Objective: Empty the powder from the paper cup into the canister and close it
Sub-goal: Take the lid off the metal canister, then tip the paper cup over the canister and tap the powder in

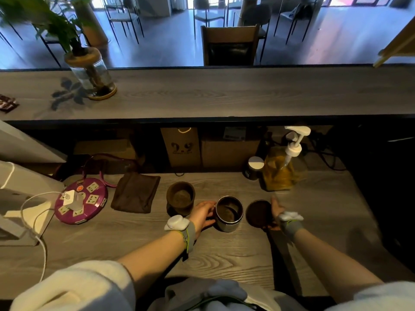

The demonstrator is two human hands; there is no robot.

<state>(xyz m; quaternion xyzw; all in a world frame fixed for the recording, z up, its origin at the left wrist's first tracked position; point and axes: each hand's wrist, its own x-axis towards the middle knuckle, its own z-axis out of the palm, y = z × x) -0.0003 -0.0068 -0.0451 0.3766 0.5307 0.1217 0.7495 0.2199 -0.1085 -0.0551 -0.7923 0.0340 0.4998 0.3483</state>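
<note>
Two steps look left at most: the canister [229,213] stands open on the lower counter [224,254], and its dark lid [258,213] lies flat just beside it, on the side of the right hand [276,209]. Whether the powder has gone in I cannot say for sure; something dark shows inside the canister, and the paper cup [180,197] stands upright just beyond the left hand [203,213] with a dull bottom, empty or nearly so by my reading. Left fingers curl against the canister's wall, steadying it. Right fingers rest at the lid's far edge, seemingly taking hold, though a firm grasp cannot be told. Beyond the right fingertips stand a pump bottle [280,167] and a small jar [254,168], near enough to mind when lifting. Past the cup lies a folded cloth [135,193].
</note>
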